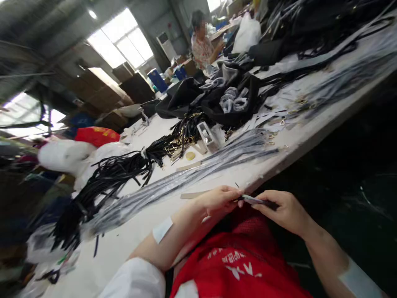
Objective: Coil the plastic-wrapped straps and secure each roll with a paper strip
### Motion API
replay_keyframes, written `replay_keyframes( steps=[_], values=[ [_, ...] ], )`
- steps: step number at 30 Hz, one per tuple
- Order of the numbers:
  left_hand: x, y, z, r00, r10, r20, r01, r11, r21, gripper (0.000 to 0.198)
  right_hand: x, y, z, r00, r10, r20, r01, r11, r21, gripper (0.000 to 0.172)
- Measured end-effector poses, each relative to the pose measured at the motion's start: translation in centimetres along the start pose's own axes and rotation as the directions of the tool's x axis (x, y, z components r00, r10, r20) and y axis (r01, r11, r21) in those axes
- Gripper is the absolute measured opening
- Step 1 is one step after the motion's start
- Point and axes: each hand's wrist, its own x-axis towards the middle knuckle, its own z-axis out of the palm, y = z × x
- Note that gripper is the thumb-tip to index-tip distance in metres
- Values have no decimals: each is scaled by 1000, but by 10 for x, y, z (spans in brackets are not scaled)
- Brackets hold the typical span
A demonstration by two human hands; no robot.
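Red apron (223,265) with white lettering nearest the camera, a white sleeve (133,279) to its left. Both hands meet just above the apron, beside the near edge of the white table (102,265). Right hand (281,209): thumb and fingers closed around the dark end of a slim tool (253,200); its pale grey length points toward the left hand (221,198). Exact type of tool unclear (blur). Left hand: thumb and fingertips pinched together on a thin dark strip (236,185), one end of which pokes up above the thumb; tool tip at or very near these fingertips, contact not resolvable. Pale patch (163,230) on the left forearm, another on the right. On the table, a beige strip (194,194) lies just beyond the left wrist. Farther in, a long bundle of grey straps (173,178) in clear wrap runs along the table; behind it, black straps (118,174), tied together, with gold-coloured clasps (173,145) at one end. Near the clasps: yellow disc (190,156) and what appears to be a tape dispenser (208,136). Beyond these, heaped black fabric (182,97) with coiled grey straps (234,99) on it. Background: another person (203,49) in a patterned top; red bag (96,135) atop white bundles (66,155), far left.
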Motion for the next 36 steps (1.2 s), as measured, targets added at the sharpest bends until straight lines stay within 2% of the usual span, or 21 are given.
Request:
replay_keyframes(
  steps=[4, 6, 8, 9, 11, 13, 14, 15, 16, 18, 20, 22, 23, 24, 25, 27, 30, 31, 33, 35, 36],
  values=[
    [-19, -13, 0, 1000, 5, 20, 1, 967, -253, 38, 18, 15, -9, 984, -177, -3, 177, 984, -5, 13],
    [-26, -20, 4, 993, -14, 114, 52, 939, -341, 41, 29, 16, -8, 961, -275, -29, 275, 961, -20, 17],
    [-32, -25, 8, 983, 2, 185, 75, 912, -404, 41, 39, 14, -3, 952, -304, -36, 304, 953, 1, 18],
    [-37, -26, 10, 983, 33, 183, 52, 896, -442, 38, 42, 12, 1, 960, -277, -22, 278, 960, 32, 16],
    [-48, -22, 9, 987, 129, 93, -60, 841, -537, 28, 45, 7, 13, 985, -162, 61, 153, 979, 137, 15],
    [-61, -13, 3, 964, 246, -99, -252, 736, -628, 22, 43, 2, 32, 974, -16, 225, -43, 966, 255, 26],
    [-68, -8, -2, 929, 298, -220, -367, 670, -645, 21, 41, -1, 44, 947, 41, 319, -140, 946, 293, 32],
    [-75, -3, -8, 872, 344, -348, -490, 600, -632, 21, 38, -5, 56, 914, 71, 399, -209, 926, 314, 36],
    [-80, 2, -14, 789, 384, -479, -613, 534, -583, 23, 35, -11, 68, 886, 80, 457, -244, 918, 312, 38],
    [-87, 5, -26, 575, 448, -685, -808, 443, -389, 29, 30, -27, 87, 877, 38, 479, -182, 949, 259, 37],
    [-89, 2, -37, 347, 527, -776, -896, 431, -107, 32, 28, -48, 96, 903, -44, 427, -18, 990, 141, 36],
    [-89, -6, -43, 151, 655, -740, -830, 491, 265, 35, 31, -71, 93, 927, -127, 352, 147, 989, -30, 35],
    [-89, -11, -45, 98, 734, -672, -723, 516, 459, 36, 35, -82, 87, 933, -168, 319, 216, 969, -121, 35],
    [-89, -17, -45, 87, 810, -580, -580, 514, 631, 37, 39, -92, 79, 935, -202, 291, 269, 940, -212, 34],
    [-91, -22, -45, 119, 869, -480, -425, 482, 767, 38, 45, -101, 70, 937, -225, 267, 303, 905, -299, 34],
    [-96, -31, -44, 272, 914, -300, -171, 353, 920, 39, 58, -114, 49, 943, -224, 247, 316, 835, -449, 33],
    [-105, -39, -46, 512, 851, -120, 2, 138, 990, 35, 82, -125, 15, 947, -83, 310, 255, 780, -571, 24],
    [-107, -40, -48, 567, 820, -79, 13, 87, 996, 34, 90, -127, 4, 939, -8, 343, 224, 772, -595, 22],
    [-109, -40, -53, 641, 767, -16, -21, 39, 999, 37, 103, -130, -17, 907, 149, 394, 152, 757, -636, 22],
    [-109, -39, -61, 685, 728, 17, -114, 84, 990, 39, 113, -132, -39, 867, 278, 414, 74, 748, -659, 25],
    [-109, -38, -65, 713, 701, 30, -187, 149, 971, 39, 116, -134, -49, 847, 331, 415, 35, 746, -665, 27]
  ],
)
